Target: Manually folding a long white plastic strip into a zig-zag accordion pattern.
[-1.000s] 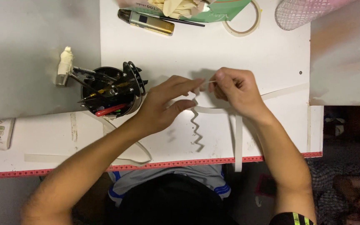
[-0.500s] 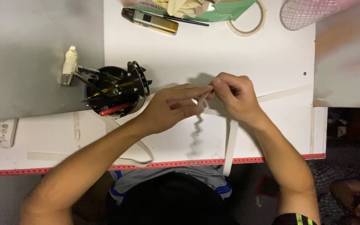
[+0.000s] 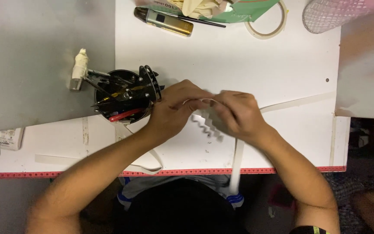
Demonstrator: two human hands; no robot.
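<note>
Both my hands meet over the middle of the white table (image 3: 247, 65). My left hand (image 3: 174, 110) and my right hand (image 3: 239, 115) pinch a white paper strip folded into a zigzag (image 3: 205, 123) between their fingertips. One loose end of the strip (image 3: 236, 167) hangs down past the table's front edge. Another strip end (image 3: 295, 103) runs off to the right across the table. The fold itself is partly hidden by my fingers and blurred.
A black round holder with tools and a red-handled one (image 3: 124, 97) stands just left of my left hand. At the back lie a gold-and-black cylinder (image 3: 165, 21), a tape ring (image 3: 267, 26) and a green packet (image 3: 239, 11). A red measuring tape (image 3: 66, 174) lines the front edge.
My hands have drifted slightly left and down while working the strip. The hanging end has swung left, and the zigzag sits closer under my right fingers.
</note>
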